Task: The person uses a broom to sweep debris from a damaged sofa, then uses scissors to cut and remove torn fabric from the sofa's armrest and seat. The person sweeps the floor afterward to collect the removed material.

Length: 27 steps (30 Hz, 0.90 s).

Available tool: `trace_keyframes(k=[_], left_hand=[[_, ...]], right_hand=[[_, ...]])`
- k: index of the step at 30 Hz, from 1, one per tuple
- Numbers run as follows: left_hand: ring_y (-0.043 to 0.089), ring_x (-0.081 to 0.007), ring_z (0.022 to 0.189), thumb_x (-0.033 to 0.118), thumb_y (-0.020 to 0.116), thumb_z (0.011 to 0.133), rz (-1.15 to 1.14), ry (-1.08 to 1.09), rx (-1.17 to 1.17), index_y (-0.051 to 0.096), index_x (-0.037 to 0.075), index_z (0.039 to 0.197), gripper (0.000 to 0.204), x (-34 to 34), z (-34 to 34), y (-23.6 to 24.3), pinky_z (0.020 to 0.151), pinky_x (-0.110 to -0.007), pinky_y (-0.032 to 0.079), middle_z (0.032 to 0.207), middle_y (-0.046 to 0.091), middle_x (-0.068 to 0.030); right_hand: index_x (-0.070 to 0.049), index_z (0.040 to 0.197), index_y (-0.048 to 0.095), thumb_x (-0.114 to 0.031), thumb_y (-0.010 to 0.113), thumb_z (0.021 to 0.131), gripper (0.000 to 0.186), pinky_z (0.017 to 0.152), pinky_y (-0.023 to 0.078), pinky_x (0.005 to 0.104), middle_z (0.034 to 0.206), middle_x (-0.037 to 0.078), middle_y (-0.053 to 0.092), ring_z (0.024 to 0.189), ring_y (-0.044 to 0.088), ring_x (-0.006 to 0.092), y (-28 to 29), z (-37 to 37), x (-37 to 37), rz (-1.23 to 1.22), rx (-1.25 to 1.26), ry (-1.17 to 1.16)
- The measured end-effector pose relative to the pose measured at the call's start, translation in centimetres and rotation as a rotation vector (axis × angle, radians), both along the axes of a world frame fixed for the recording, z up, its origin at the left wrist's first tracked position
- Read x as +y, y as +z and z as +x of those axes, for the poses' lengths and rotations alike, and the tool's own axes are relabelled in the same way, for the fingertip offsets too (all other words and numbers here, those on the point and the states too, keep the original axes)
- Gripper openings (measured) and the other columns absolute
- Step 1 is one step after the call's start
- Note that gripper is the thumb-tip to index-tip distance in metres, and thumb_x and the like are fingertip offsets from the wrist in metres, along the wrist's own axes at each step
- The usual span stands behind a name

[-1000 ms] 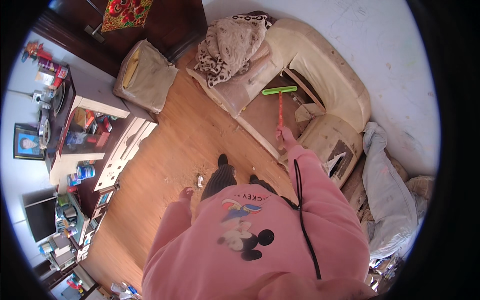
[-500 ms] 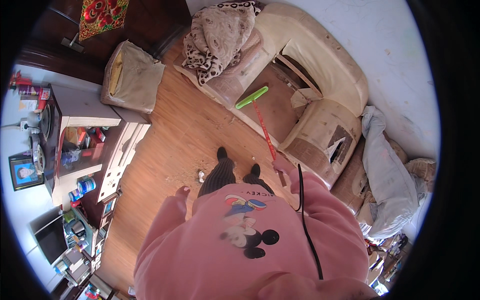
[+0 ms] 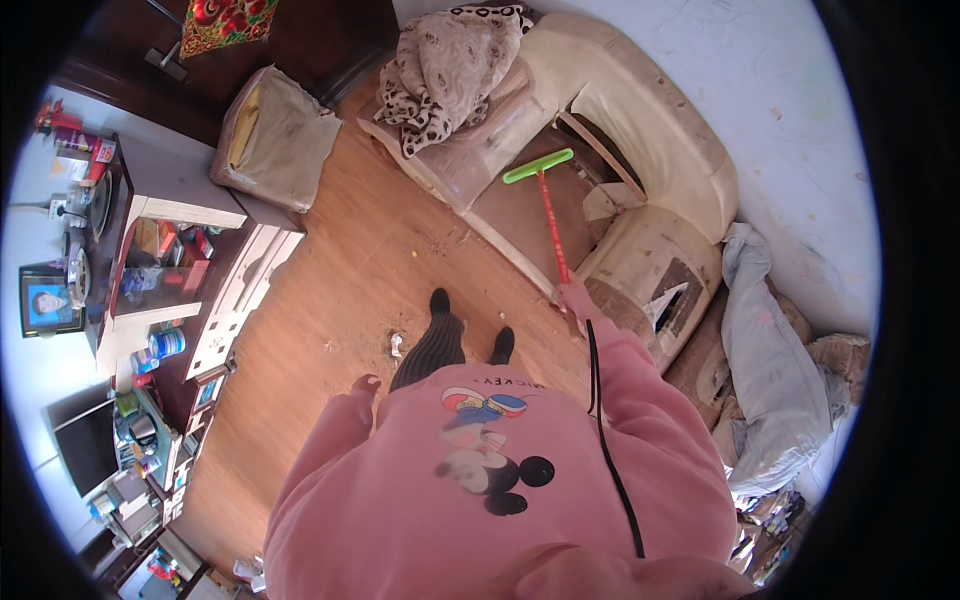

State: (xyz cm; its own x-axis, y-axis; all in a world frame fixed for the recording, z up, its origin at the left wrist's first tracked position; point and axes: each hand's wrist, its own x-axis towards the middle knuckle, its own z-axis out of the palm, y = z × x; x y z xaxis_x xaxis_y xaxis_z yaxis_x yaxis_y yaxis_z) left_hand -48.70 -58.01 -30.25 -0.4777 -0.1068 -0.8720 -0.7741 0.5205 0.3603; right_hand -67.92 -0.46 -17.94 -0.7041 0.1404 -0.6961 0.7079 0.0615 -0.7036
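My right hand (image 3: 574, 300) is closed round the red handle (image 3: 555, 235) of a long T-shaped squeegee. Its bright green bar head (image 3: 538, 166) is over the brown, cushionless part of the corner sofa (image 3: 690, 130); I cannot tell whether it touches. On the left my left hand (image 3: 366, 386) hangs beside my leg, holding nothing that I can see, its fingers loosely apart. Nearest to it on the wooden floor (image 3: 300, 300) lie a small crumpled white scrap (image 3: 396, 344) and scattered crumbs. A black cord runs down my right sleeve.
A patterned blanket (image 3: 455, 60) lies on the sofa's far end. A worn, box-like cushion (image 3: 275, 140) stands by the dark door. Cabinets with shelves (image 3: 170, 210) line the left side. A grey cloth (image 3: 775, 350) drapes over the seat at right, by the wall.
The squeegee's green head has moved right and slightly farther away over the sofa base. My right hand has moved farther forward and right with the handle. The left hand stays low.
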Motion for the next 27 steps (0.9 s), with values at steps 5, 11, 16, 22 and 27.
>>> trace_keyframes(k=[5, 11, 16, 22, 27], left_hand=[[0.064, -0.0168, 0.073, 0.022, 0.063, 0.079, -0.050, -0.047, 0.014, 0.060, 0.005, 0.108, 0.033, 0.9, 1.3, 2.9, 0.067, -0.031, 0.051, 0.087, 0.067, -0.0083], [0.063, -0.0154, 0.071, 0.017, 0.063, 0.080, 0.052, 0.164, 0.016, 0.058, 0.002, 0.108, 0.033, 1.9, 3.1, 1.4, 0.064, -0.030, 0.051, 0.087, 0.066, -0.0090], [0.063, -0.0160, 0.069, 0.017, 0.063, 0.081, 0.078, 0.199, 0.024, 0.058, 0.002, 0.108, 0.032, 2.9, 4.3, 2.5, 0.062, -0.029, 0.051, 0.086, 0.065, -0.0087], [0.063, -0.0160, 0.068, 0.016, 0.062, 0.081, -0.013, 0.069, 0.068, 0.059, 0.003, 0.107, 0.030, 4.1, 4.0, 5.9, 0.062, -0.029, 0.051, 0.084, 0.065, -0.0084], [0.063, -0.0159, 0.069, 0.019, 0.063, 0.079, -0.019, 0.050, 0.031, 0.060, 0.004, 0.106, 0.031, 3.0, 2.9, 4.5, 0.063, -0.030, 0.051, 0.083, 0.066, -0.0089]], right_hand=[[-0.006, 0.119, 0.044, -0.003, 0.046, 0.078, 0.041, 0.038, 0.039, 0.0339, 0.055, 0.006, 0.047, 0.043, 0.048, 0.0188, -4.3, -0.8, -4.5, 0.437, -0.126, 0.274], [-0.008, 0.120, 0.047, -0.002, 0.048, 0.078, 0.043, 0.037, 0.036, 0.0311, 0.056, 0.003, 0.045, 0.042, 0.045, 0.0163, -1.9, 5.0, -2.0, 0.293, 0.095, 0.315], [-0.015, 0.131, 0.044, 0.002, 0.044, 0.077, 0.057, 0.034, 0.032, 0.0252, 0.054, -0.001, 0.041, 0.039, 0.039, 0.0092, 2.0, 7.4, 2.1, 0.077, -0.035, 0.225], [-0.013, 0.126, 0.042, -0.005, 0.046, 0.079, 0.048, 0.039, 0.042, 0.0322, 0.065, 0.011, 0.053, 0.046, 0.052, 0.0191, 0.1, 2.6, 0.2, 0.215, 0.013, 0.160], [-0.010, 0.120, 0.046, -0.004, 0.046, 0.079, 0.041, 0.044, 0.043, 0.0394, 0.069, 0.015, 0.055, 0.055, 0.058, 0.0284, -5.2, 1.4, -3.3, 0.503, -0.063, 0.346]])
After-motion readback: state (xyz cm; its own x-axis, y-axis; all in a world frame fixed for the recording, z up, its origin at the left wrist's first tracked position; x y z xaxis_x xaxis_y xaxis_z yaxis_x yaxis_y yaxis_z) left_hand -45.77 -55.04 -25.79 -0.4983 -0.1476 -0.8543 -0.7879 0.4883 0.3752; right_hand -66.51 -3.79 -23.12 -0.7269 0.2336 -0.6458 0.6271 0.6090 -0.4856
